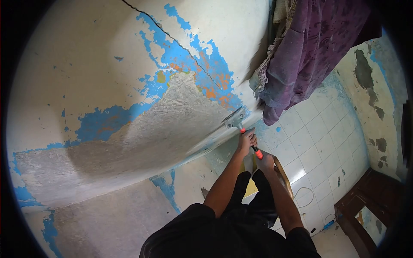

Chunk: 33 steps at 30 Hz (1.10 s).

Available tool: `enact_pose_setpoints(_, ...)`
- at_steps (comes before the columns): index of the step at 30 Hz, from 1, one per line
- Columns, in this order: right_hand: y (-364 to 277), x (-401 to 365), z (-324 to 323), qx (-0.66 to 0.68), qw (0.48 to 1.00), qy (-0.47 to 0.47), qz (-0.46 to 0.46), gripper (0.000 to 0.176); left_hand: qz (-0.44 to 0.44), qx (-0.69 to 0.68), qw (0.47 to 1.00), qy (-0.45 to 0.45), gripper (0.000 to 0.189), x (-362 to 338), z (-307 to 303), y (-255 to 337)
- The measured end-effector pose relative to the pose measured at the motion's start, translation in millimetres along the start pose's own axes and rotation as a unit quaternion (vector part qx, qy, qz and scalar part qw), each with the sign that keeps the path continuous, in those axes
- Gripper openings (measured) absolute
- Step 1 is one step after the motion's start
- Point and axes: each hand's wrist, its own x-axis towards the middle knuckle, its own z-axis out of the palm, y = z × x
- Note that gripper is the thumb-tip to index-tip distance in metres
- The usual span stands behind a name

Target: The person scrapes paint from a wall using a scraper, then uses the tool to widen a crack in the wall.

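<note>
A long scraper (259, 152) with a red and black handle and a wide metal head is held in both hands. My left hand (246, 142) is wrapped round the handle close to the head. My right hand (265, 162) grips the lower end of the handle. The metal head (235, 119) lies against the wall (189, 103), at the lower edge of a patch of blue and orange old paint. Bare grey plaster spreads to the left of the head, and a dark crack runs down through the blue patch.
A purple cloth (305, 56) hangs at the upper right, close to the scraper head. Below are a tiled floor (327, 146) with bits of debris, a curved brown frame (282, 176) beside my legs, a thin cable, and dark wooden furniture (365, 206) at the lower right.
</note>
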Motion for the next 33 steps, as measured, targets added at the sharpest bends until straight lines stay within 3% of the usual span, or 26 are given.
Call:
enact_pose_setpoints(5,-7.6,-8.3,-4.5,0.004,1.000,0.008,-0.014,0.017,0.007,-0.008,1.000,-0.002,0.043,-0.6,0.9,-1.0)
enact_pose_setpoints(9,-7.8,25.4,5.4,0.030,0.998,0.046,-0.036,0.017,0.080,0.011,0.997,-0.018,0.041,3.0,12.8,13.6)
enact_pose_setpoints(14,-90.4,29.6,-47.2,0.122,0.984,0.092,-0.096,0.011,0.163,0.057,0.985,-0.026,0.037,-37.0,65.5,77.1)
enact_pose_setpoints(22,-192.6,-23.5,-145.5,0.154,0.964,0.129,-0.173,0.012,0.188,0.050,0.981,-0.020,0.033,-148.4,152.4,169.1)
enact_pose_setpoints(23,-194.0,-26.5,-147.0,0.157,0.964,0.127,-0.171,0.012,0.185,0.051,0.981,-0.035,0.026,-152.7,152.6,172.1)
enact_pose_setpoints(26,-180.0,-37.4,-132.5,0.148,0.970,0.114,-0.157,0.013,0.187,0.024,0.982,-0.018,0.026,-153.3,146.3,158.3)
enact_pose_setpoints(27,-167.3,-39.7,-120.2,0.133,0.974,0.105,-0.148,0.013,0.185,0.023,0.982,0.015,0.034,-152.9,143.1,151.5)
enact_pose_setpoints(29,-161.4,-45.2,-112.4,0.114,0.979,0.097,-0.136,0.013,0.169,0.014,0.986,-0.005,0.029,-146.5,116.7,135.9)
enact_pose_setpoints(33,-174.1,-62.9,-124.8,0.104,0.981,0.087,-0.137,0.013,0.174,0.035,0.984,-0.010,0.032,-167.5,125.6,148.7)
